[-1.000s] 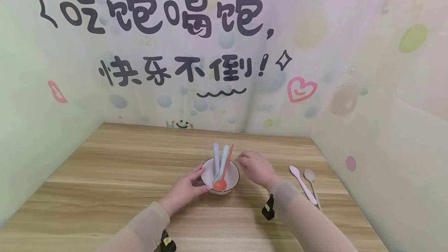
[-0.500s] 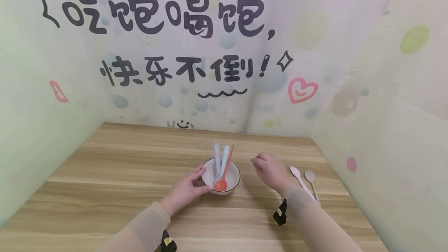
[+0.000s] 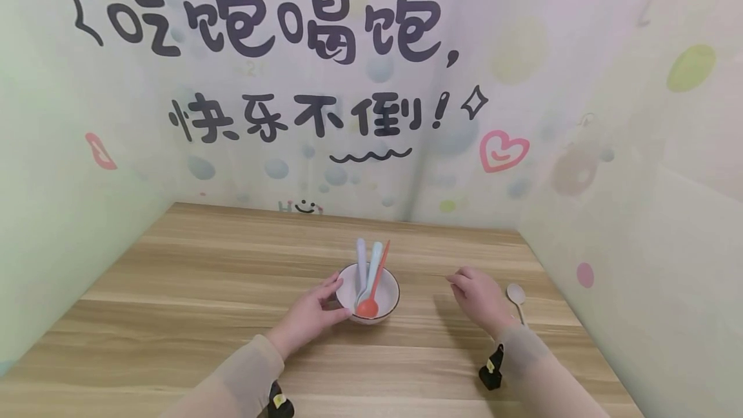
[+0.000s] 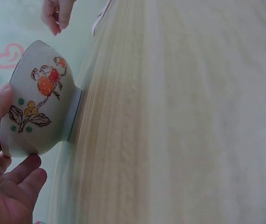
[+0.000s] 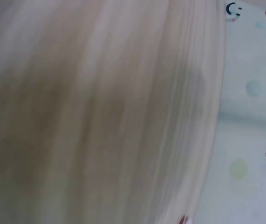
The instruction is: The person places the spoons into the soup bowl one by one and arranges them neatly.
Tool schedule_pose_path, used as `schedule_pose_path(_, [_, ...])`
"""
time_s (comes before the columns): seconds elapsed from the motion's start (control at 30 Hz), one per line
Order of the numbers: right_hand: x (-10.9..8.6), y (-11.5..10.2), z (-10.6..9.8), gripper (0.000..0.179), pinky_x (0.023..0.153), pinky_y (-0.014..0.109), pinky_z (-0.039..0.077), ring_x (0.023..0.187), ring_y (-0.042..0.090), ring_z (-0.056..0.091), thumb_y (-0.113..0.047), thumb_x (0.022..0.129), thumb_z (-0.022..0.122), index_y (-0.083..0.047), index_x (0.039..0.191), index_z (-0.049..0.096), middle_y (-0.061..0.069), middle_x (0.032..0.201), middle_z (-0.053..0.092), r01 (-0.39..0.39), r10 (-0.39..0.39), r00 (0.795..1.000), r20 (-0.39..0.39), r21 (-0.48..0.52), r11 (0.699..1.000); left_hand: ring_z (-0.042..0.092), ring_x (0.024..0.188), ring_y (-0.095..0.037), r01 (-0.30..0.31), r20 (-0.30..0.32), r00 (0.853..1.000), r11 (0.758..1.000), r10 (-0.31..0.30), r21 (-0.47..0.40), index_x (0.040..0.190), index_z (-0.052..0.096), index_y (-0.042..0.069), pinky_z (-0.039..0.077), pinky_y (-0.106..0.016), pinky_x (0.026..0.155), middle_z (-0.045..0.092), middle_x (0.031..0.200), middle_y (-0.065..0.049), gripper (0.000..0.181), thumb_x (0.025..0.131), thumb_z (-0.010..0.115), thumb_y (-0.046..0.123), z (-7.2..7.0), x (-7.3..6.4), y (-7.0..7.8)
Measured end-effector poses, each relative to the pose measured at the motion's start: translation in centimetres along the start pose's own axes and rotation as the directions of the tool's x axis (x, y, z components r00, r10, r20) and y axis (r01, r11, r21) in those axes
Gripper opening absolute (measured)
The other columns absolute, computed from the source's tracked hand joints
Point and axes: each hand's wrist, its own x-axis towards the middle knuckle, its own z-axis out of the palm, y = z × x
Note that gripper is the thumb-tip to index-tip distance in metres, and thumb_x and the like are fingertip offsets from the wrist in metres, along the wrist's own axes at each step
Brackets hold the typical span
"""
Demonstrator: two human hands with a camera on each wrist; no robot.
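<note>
A white bowl (image 3: 387, 289) with a dark rim stands on the table, its outside painted with fruit and leaves in the left wrist view. My left hand (image 3: 307, 316) grips its left side, thumb and fingers against the wall near the rim. Inside lean an orange spoon (image 3: 367, 308), a light blue utensil (image 3: 374, 262) and a lavender one (image 3: 361, 260); the lower ends of the last two are partly covered. My right hand (image 3: 478, 298) hovers right of the bowl, fingers loosely curled, holding nothing. Beyond it lies a beige spoon (image 3: 516, 293), its handle partly hidden by my arm.
The wooden table (image 3: 191, 302) meets a printed back wall (image 3: 325, 179) and side walls at left and right. A pink utensil (image 4: 100, 18) lies at the top of the left wrist view; my right hand and arm hide it in the head view.
My right hand has moved away from the bowl to the right and a little nearer me, now covering the pink utensil in the head view. My left hand stays on the bowl.
</note>
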Motion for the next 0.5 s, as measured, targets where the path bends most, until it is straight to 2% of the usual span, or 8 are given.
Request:
schedule_pose_path(0.3, [-2.1,1.3,-0.4,0.02,0.061,0.035,0.053,0.072,0.018,0.061,0.003,0.08,0.071,-0.003,0.098,0.073,0.004,0.085,0.065,-0.104,0.105,0.994,-0.013,0.054,0.993,0.049,0.127,-0.025,0.007,0.003,1.0,1.0,-0.007,0.028,0.142,0.044,0.0,0.038,-0.043,0.107,0.03,0.155,-0.008,0.072,0.082,0.077,0.024,-0.1,-0.1,0.1])
schedule_pose_path(0.5, [-3.1,2.2,-0.3,0.017,0.072,0.046,0.054,0.083,0.03,0.065,0.003,0.081,0.07,0.0,0.098,0.073,0.014,0.092,0.067,-0.239,0.239,0.971,-0.001,0.068,0.969,0.047,0.129,-0.028,0.0,-0.003,1.0,1.0,0.0,0.019,0.141,0.045,-0.001,0.038,-0.044,0.106,0.031,0.155,-0.012,0.072,0.082,0.078,0.023,-0.1,-0.1,0.1])
